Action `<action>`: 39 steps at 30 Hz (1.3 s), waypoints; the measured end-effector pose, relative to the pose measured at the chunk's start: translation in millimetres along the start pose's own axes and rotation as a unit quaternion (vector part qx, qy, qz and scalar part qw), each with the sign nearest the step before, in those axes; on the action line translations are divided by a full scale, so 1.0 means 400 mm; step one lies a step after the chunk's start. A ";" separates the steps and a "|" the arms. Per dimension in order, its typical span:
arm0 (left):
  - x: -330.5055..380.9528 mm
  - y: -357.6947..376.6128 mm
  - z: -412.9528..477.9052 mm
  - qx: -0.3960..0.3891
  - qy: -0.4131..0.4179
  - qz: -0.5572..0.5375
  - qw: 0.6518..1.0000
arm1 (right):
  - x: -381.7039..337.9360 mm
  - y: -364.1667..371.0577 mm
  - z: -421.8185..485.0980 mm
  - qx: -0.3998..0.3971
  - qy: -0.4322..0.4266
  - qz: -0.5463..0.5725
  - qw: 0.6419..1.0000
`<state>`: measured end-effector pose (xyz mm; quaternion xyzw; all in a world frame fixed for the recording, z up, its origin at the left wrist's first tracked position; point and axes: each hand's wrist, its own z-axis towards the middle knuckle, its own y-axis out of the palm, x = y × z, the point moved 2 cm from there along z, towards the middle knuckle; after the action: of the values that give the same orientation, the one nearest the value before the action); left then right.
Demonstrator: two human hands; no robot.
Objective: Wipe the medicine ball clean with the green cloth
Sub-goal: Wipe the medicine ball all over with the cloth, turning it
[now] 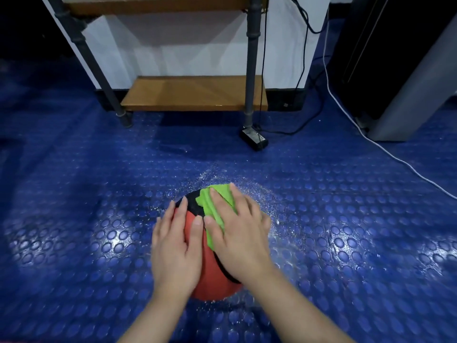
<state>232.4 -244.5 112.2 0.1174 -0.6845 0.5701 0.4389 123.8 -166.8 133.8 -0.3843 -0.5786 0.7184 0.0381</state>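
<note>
Head | right fingers straight, pressing green cloth | left fingers straight on medicine ball

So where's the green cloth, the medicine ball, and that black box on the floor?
green cloth [205, 204]: head view, on its folded left edge.
medicine ball [207, 276]: head view, on the red lower panel.
black box [254, 138]: head view, on its top face.

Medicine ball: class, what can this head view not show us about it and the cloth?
- Head view, medicine ball: much of its top is covered by the left hand and right hand; its underside faces the floor, out of sight.
- Head view, green cloth: mostly under the right hand, full extent unseen.
</note>
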 end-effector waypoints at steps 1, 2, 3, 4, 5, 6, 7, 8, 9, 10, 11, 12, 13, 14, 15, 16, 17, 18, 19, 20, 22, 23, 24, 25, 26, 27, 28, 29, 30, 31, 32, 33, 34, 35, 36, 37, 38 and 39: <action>0.000 0.008 -0.010 0.035 0.010 0.011 0.999 | 0.001 0.002 0.007 0.002 0.014 0.017 1.000; -0.001 0.010 -0.007 0.052 0.012 0.012 0.998 | 0.002 -0.009 0.019 0.004 0.033 0.048 0.998; -0.005 0.011 0.005 0.056 0.010 0.011 0.998 | 0.020 -0.002 0.045 0.005 0.055 0.081 0.995; -0.008 0.013 0.024 0.051 0.011 0.013 0.999 | 0.034 0.000 0.073 -0.002 0.077 0.105 0.991; -0.007 0.016 0.044 0.044 0.011 0.015 0.999 | 0.045 0.001 0.105 -0.006 0.102 0.138 0.985; -0.005 0.018 0.064 0.039 0.008 0.015 0.999 | 0.055 0.006 0.135 -0.009 0.128 0.166 0.978; 0.000 0.022 0.084 0.035 0.002 0.012 0.999 | 0.059 0.004 0.159 -0.014 0.154 0.189 0.970; 0.004 0.025 0.099 0.031 -0.007 0.010 0.999 | 0.061 0.004 0.181 -0.027 0.179 0.204 0.962; 0.007 0.028 0.112 0.027 -0.017 0.009 0.999 | 0.069 0.005 0.203 -0.043 0.203 0.221 0.953; 0.006 0.028 0.121 0.023 -0.026 0.006 0.999 | 0.081 0.005 0.224 -0.059 0.225 0.242 0.942; 0.002 0.027 0.127 0.021 -0.032 0.001 0.999 | 0.098 0.008 0.243 -0.072 0.248 0.268 0.928; -0.001 0.023 0.126 0.020 -0.032 -0.008 0.999 | 0.119 0.013 0.252 -0.083 0.269 0.293 0.914; -0.006 0.018 0.120 0.022 -0.027 -0.019 0.999 | 0.138 0.019 0.251 -0.090 0.288 0.318 0.899; -0.010 0.013 0.111 0.027 -0.019 -0.030 0.999 | 0.155 0.025 0.240 -0.099 0.308 0.343 0.882; -0.014 0.009 0.100 0.031 -0.012 -0.038 0.999 | 0.170 0.030 0.222 -0.103 0.323 0.370 0.865; -0.014 0.005 0.091 0.035 -0.003 -0.041 0.999 | 0.184 0.038 0.201 -0.095 0.332 0.393 0.852; -0.014 0.003 0.087 0.036 0.008 -0.039 0.999 | 0.189 0.038 0.176 -0.076 0.326 0.417 0.845; -0.014 0.003 0.087 0.033 0.017 -0.034 0.999 | 0.186 0.036 0.146 -0.044 0.312 0.431 0.846; -0.013 0.005 0.091 0.027 0.023 -0.029 0.999 | 0.179 0.035 0.112 -0.002 0.290 0.428 0.856; -0.011 0.007 0.099 0.020 0.028 -0.023 0.999 | 0.164 0.034 0.074 0.046 0.260 0.413 0.872; -0.005 0.013 0.122 0.013 0.023 -0.019 0.999 | 0.119 0.050 -0.013 0.133 0.180 0.380 0.898; -0.001 0.018 0.137 0.013 0.016 -0.016 1.000 | 0.089 0.066 -0.054 0.149 0.148 0.353 0.912; 0.004 0.022 0.150 0.012 0.008 -0.009 1.000 | 0.058 0.083 -0.087 0.150 0.128 0.319 0.927; 0.007 0.026 0.158 0.011 0.005 -0.001 1.000 | 0.033 0.095 -0.110 0.145 0.113 0.286 0.940; 0.010 0.027 0.159 0.009 0.009 0.004 1.000 | 0.022 0.106 -0.119 0.144 0.100 0.253 0.951; 0.010 0.028 0.157 0.007 0.017 0.005 1.000 | 0.018 0.104 -0.114 0.156 0.084 0.222 0.959; 0.010 0.026 0.154 0.007 0.024 0.003 1.000 | 0.024 0.097 -0.096 0.174 0.065 0.191 0.964; 0.007 0.024 0.151 0.008 0.029 -0.001 1.000 | 0.028 0.083 -0.070 0.182 0.051 0.162 0.968; 0.004 0.022 0.149 0.010 0.033 -0.004 0.999 | 0.032 0.067 -0.039 0.178 0.041 0.139 0.973; -0.001 0.022 0.149 0.012 0.036 -0.005 0.999 | 0.033 0.048 -0.007 0.161 0.033 0.122 0.979; -0.003 0.022 0.149 0.014 0.036 -0.004 0.999 | 0.033 0.032 0.025 0.132 0.030 0.109 0.985; -0.006 0.023 0.148 0.015 0.035 -0.003 0.999 | 0.033 0.020 0.058 0.097 0.030 0.101 0.990; -0.007 0.022 0.146 0.015 0.037 -0.004 0.999 | 0.037 0.011 0.091 0.063 0.031 0.100 0.993; -0.008 0.024 0.144 0.015 0.039 -0.005 0.999 | 0.044 0.002 0.127 0.027 0.041 0.109 0.993; -0.006 0.025 0.140 0.016 0.041 -0.003 0.999 | 0.050 -0.008 0.161 -0.008 0.060 0.126 0.990; -0.001 0.028 0.136 0.016 0.041 0.005 0.999 | 0.056 -0.017 0.190 -0.035 0.086 0.142 0.985; 0.007 0.031 0.133 0.016 0.039 0.017 0.999 | 0.059 -0.026 0.209 -0.045 0.109 0.152 0.981; 0.014 0.035 0.134 0.017 0.035 0.031 0.999 | 0.058 -0.030 0.219 -0.042 0.124 0.146 0.981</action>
<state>195.1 -285.4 108.7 0.0836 -0.6623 0.5990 0.4422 50.8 -221.7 135.4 -0.5519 -0.5365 0.6382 -0.0120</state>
